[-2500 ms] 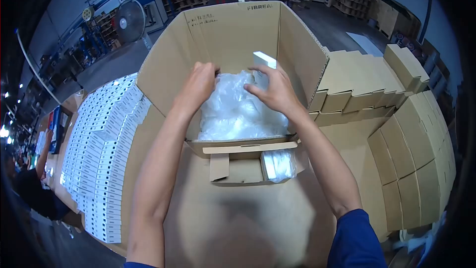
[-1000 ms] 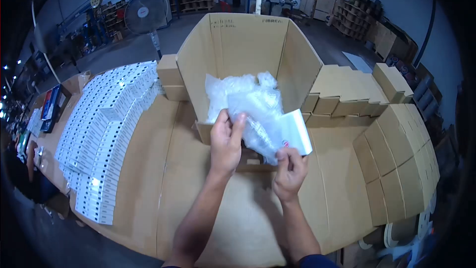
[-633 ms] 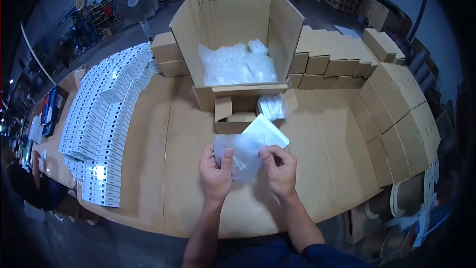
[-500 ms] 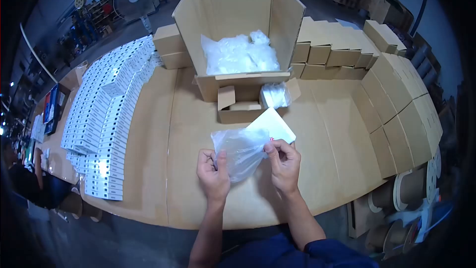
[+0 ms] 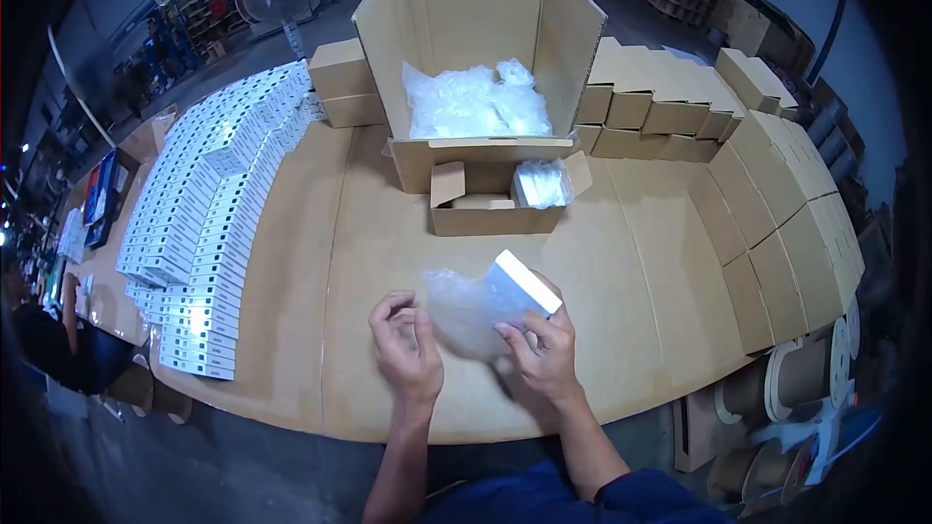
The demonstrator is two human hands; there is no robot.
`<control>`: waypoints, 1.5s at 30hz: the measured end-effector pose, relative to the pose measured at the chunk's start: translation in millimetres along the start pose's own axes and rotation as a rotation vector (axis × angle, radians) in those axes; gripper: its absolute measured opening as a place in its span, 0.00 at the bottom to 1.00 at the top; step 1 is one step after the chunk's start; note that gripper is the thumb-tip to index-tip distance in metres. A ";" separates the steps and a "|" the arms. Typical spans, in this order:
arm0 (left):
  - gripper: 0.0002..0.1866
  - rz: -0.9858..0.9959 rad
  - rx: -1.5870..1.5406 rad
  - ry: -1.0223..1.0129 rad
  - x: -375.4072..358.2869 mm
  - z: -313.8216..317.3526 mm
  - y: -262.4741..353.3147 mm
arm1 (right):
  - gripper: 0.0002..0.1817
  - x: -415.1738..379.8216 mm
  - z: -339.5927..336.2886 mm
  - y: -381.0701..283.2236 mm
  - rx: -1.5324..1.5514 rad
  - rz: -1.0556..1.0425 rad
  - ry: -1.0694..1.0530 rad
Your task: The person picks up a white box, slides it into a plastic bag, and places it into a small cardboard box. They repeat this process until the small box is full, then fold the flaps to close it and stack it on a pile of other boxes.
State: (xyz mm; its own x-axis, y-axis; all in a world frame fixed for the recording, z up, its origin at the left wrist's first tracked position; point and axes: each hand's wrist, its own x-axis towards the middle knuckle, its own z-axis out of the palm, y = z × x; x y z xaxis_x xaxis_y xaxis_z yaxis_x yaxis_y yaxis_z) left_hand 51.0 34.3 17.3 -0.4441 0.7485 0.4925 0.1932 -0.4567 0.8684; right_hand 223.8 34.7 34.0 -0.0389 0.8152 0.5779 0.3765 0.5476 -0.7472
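My right hand is closed on a small white box, tilted with one narrow side up. A clear plastic bag is pinched in the same hand and hangs to the left, overlapping the box's lower part. Left of the bag, my left hand has its thumb and fingers apart, with nothing gripped between them. Beyond both hands stands a small open carton, with a plastic-wrapped white item at its right end.
Behind the carton, a tall open cardboard box contains a heap of clear plastic bags. Stacked white boxes line the left side of the table. Brown cartons are piled along the right. A person sits at far left.
My left hand has let go of the bag and moved slightly left. The white box has turned in my right hand, from its flat face showing to a narrow side, and come nearer.
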 end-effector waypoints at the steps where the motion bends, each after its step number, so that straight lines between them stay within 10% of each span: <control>1: 0.13 0.161 0.166 -0.076 5.9 -9.1 8.0 | 0.10 1.9 -2.0 -1.4 -0.024 0.018 -0.016; 6: 0.18 0.501 0.454 -0.484 33.3 -3.5 51.9 | 0.11 8.3 -10.0 -6.7 -0.151 -0.105 -0.088; 14: 0.12 0.458 0.356 -0.647 35.8 6.7 36.4 | 0.11 4.7 -17.4 1.0 -0.186 -0.013 -0.082; 24: 0.08 -0.190 0.366 -0.722 57.4 -6.6 35.7 | 0.08 -5.1 -33.7 5.0 -0.090 0.210 -0.271; 28: 0.09 -0.167 0.246 -0.728 60.0 -5.6 20.0 | 0.08 -8.3 -35.5 6.7 -0.075 0.235 -0.322; 38: 0.46 -0.191 -0.302 -0.123 28.8 -9.3 -33.7 | 0.07 -13.6 -25.7 7.4 0.000 0.367 -0.027; 39: 0.57 -0.355 -0.367 -0.227 16.1 -15.1 -42.2 | 0.07 -14.9 -24.9 11.2 -0.007 0.362 -0.028; 45: 0.50 -0.601 -0.308 -0.550 -7.3 -5.4 -22.7 | 0.08 -22.2 -19.5 22.4 -0.019 0.339 -0.095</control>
State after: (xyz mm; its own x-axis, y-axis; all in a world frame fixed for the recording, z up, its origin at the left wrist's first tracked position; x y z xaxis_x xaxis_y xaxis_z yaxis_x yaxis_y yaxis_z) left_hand 45.1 36.7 -6.3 0.1064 0.9942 -0.0172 -0.2185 0.0403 0.9750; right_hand 251.1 25.2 10.8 0.0051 0.9644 0.2642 0.3996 0.2402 -0.8846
